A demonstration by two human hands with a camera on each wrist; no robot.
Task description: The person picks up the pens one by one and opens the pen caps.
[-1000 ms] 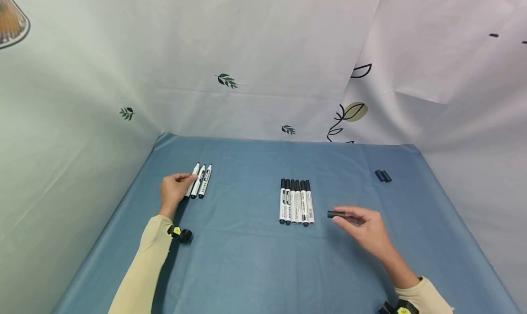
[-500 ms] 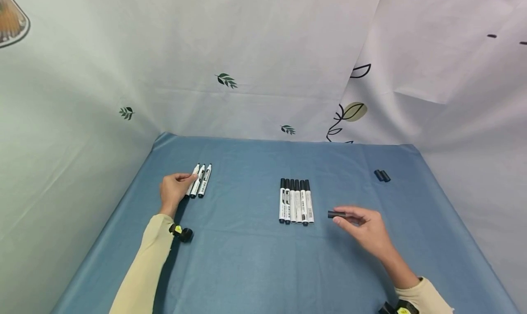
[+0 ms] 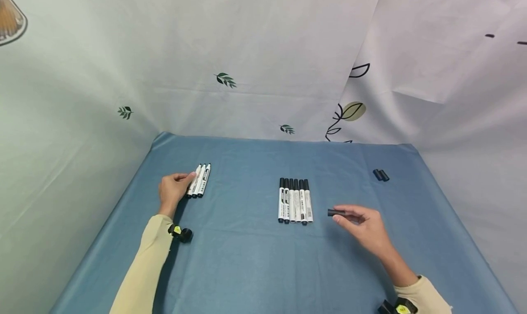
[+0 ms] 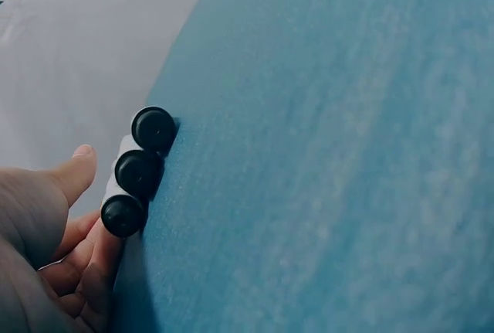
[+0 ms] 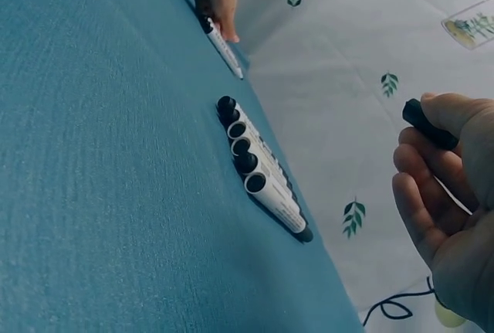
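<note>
Three white uncapped markers [image 3: 199, 181] lie side by side at the left of the table, tips pointing away. My left hand [image 3: 173, 193] is at their left side, its fingers against the outermost one. In the left wrist view, their black ends [image 4: 139, 172] form a tight row, and the thumb [image 4: 76, 174] stands off from them. Above the table on the right, my right hand [image 3: 364, 227] pinches a black marker cap [image 3: 335, 212] between thumb and fingers. The right wrist view shows this cap [image 5: 426, 123] too.
Several capped black-and-white markers [image 3: 295, 202] lie in a row at the table's middle. Two black caps [image 3: 381, 175] lie together at the back right. A blue cloth [image 3: 247, 259] covers the table, with pale patterned curtains [image 3: 263, 53] around it.
The uncapped markers have come closer together, the left ones shifting right against the others under my left hand. My right hand keeps holding the cap in about the same place.
</note>
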